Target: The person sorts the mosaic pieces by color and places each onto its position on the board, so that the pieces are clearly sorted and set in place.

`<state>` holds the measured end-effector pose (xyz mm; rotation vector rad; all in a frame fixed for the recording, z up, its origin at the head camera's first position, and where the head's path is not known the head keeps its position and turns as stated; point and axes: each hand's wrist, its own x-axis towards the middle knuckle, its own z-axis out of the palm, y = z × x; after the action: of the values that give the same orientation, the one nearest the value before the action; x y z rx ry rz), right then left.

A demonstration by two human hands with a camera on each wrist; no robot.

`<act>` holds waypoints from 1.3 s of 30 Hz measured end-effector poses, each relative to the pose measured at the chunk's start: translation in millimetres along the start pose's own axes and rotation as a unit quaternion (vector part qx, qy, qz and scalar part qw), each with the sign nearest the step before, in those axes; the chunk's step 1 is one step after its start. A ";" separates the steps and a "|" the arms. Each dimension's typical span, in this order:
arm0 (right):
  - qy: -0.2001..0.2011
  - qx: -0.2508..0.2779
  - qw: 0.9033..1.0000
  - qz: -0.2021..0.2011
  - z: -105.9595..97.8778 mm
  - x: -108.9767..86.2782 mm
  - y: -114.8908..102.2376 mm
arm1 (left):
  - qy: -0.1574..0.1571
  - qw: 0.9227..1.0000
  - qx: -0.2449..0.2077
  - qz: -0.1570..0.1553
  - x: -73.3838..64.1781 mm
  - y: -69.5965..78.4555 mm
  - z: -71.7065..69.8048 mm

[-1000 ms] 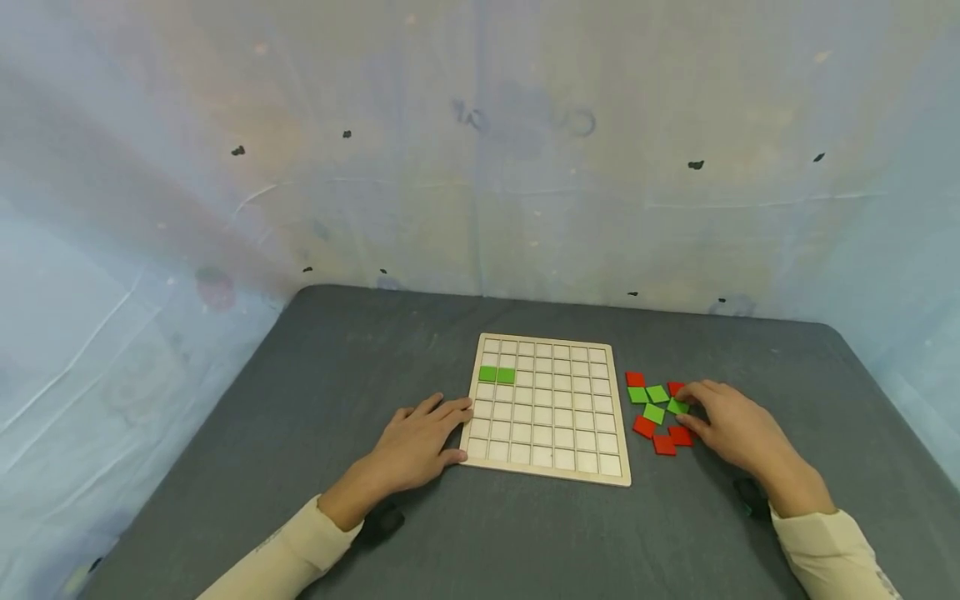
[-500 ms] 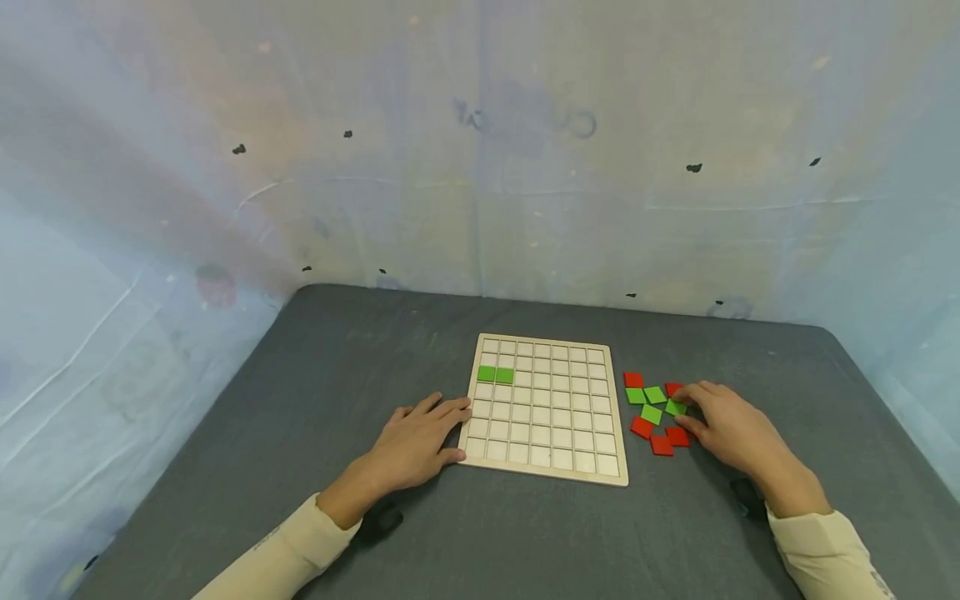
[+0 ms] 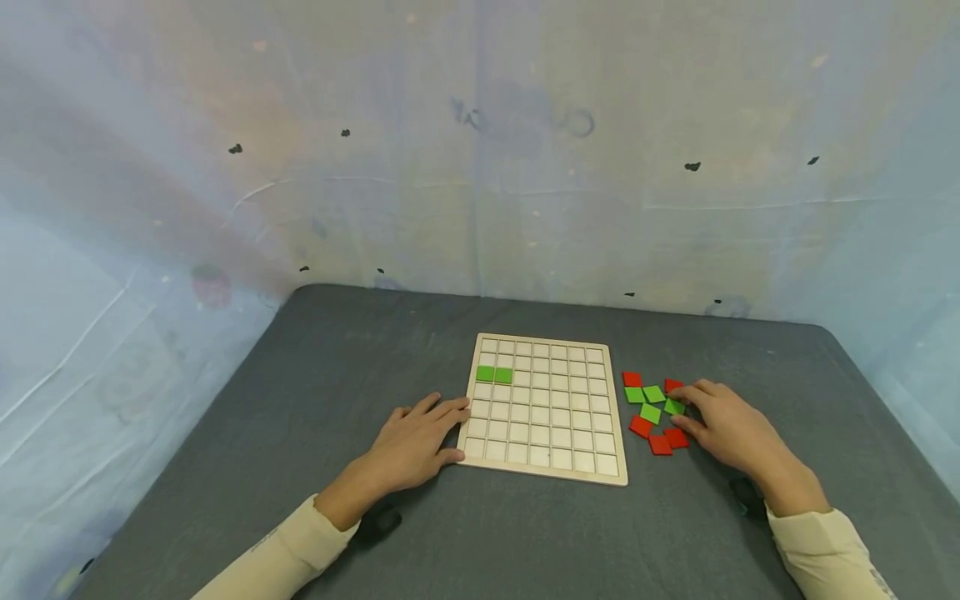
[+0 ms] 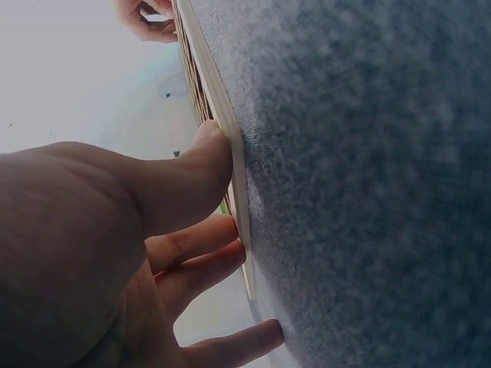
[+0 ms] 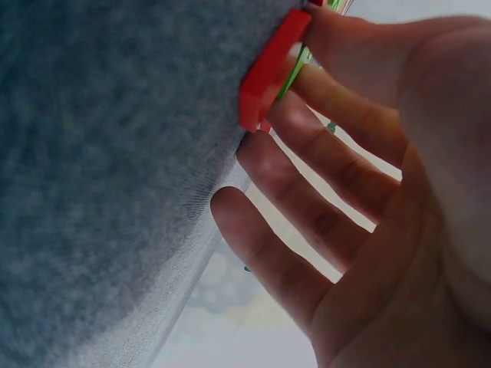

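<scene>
A square wooden grid board (image 3: 622,481) lies on the table, with two green tiles (image 3: 485,374) side by side in cells at its left. My left hand (image 3: 412,442) rests at the board's left edge, thumb and fingertips against the rim; the left wrist view shows the thumb (image 4: 203,165) on that edge. At the loose tiles on the right, my right hand (image 3: 731,423) has its thumb and index finger at opposite edges of a green tile (image 3: 674,407). In the right wrist view, a red tile (image 5: 272,73) lies by its fingertips, with a green tile (image 5: 294,74) behind.
More loose tiles lie right of the board: a red tile (image 3: 632,379), a green tile (image 3: 650,413) and several others, some touching. The dark grey table (image 3: 375,350) ends at a pale hanging sheet (image 3: 480,208) behind and at the sides.
The right index fingertip has edged slightly left past the green tile. The left hand and board hold their places; the head view has shifted slightly.
</scene>
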<state>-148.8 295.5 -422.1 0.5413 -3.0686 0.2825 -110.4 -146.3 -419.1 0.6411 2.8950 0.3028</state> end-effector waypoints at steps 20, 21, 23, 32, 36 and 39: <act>0.001 0.003 1.000 0.006 0.0 -1.9 -0.7 | 0.001 1.000 0.000 0.006 0.1 0.3 0.4; 0.001 0.003 1.000 0.005 0.2 -1.7 -0.4 | 0.001 1.000 0.000 0.006 0.1 0.1 0.7; 0.003 0.002 1.000 0.003 0.6 -1.3 -0.1 | 0.001 1.000 0.000 0.006 0.1 -0.2 1.0; 0.007 -0.001 1.000 -0.008 0.5 -0.5 0.3 | -0.003 1.000 0.000 0.002 0.5 -0.6 0.8; 0.011 -0.005 1.000 -0.013 0.3 -1.3 0.9 | -0.001 1.000 0.000 0.003 0.6 -0.3 1.4; 0.017 -0.005 1.000 -0.017 0.4 -1.9 1.7 | 0.000 1.000 -0.001 0.004 0.3 -0.3 2.0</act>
<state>-147.6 297.7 -422.8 0.5813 -3.0241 0.2723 -110.4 -146.2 -421.1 0.6516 2.8935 0.3068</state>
